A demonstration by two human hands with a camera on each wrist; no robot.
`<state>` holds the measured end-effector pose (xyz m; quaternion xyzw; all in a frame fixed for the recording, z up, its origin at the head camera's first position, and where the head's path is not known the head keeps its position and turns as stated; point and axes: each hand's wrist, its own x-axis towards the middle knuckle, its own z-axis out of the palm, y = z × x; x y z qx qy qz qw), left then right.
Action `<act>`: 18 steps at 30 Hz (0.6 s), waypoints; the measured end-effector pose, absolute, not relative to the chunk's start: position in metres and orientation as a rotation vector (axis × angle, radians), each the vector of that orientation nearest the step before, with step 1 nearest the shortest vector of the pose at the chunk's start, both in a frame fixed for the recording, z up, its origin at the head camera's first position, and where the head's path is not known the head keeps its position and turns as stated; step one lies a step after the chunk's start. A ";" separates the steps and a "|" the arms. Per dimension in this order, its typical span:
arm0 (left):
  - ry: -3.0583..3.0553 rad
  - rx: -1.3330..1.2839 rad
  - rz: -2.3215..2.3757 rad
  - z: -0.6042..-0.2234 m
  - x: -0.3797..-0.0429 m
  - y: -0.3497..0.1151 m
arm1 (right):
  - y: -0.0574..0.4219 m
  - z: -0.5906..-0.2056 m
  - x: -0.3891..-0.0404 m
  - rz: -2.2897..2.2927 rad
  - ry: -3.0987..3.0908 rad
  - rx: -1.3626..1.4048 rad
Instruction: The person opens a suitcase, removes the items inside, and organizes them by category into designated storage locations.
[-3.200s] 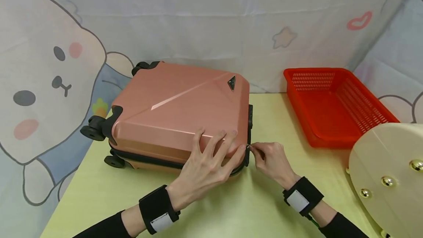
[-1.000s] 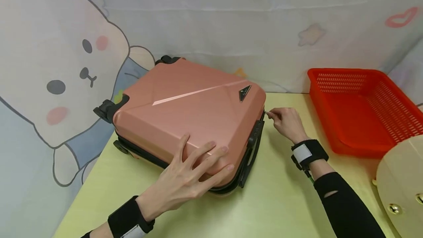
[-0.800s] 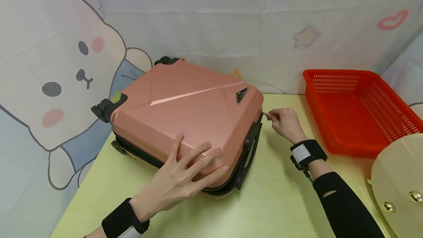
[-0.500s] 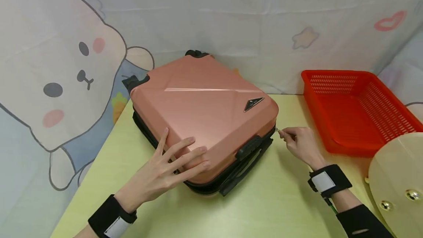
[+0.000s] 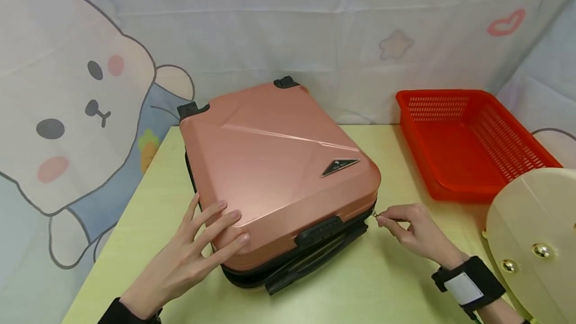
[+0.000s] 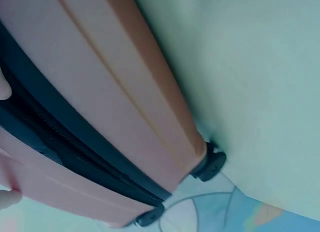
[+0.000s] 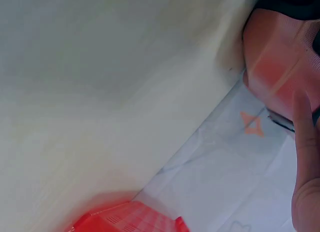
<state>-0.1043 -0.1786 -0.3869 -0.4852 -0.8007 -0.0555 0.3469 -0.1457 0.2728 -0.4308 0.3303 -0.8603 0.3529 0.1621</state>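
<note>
A pink hard-shell suitcase [image 5: 279,139] lies flat on the table, its black handle side [image 5: 315,259] turned toward the front right. My left hand [image 5: 184,259] rests with spread fingers on its near left corner. At the right corner my right hand [image 5: 418,231] pinches a small metal zipper pull [image 5: 375,213] between thumb and index finger. The left wrist view shows the black zipper band [image 6: 75,147] running along the suitcase's side. In the right wrist view an extended finger [image 7: 304,132] overlaps the pink shell, and the zipper pull is hidden there.
A red plastic basket [image 5: 454,189] stands at the back right of the pale yellow table [image 5: 355,294]. Closer in on the right is a cream rounded object [image 5: 531,214] with gold knobs. A printed cloth [image 5: 288,24] hangs behind the suitcase.
The suitcase has turned so its handle side faces nearer the front. My right hand, keeping the zipper pull, first went back round the corner, then came forward; my left hand slid leftward.
</note>
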 end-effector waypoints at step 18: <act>-2.380 -1.130 -0.058 -0.342 -0.077 -0.124 | 0.247 -0.432 -0.095 1.080 -2.375 1.359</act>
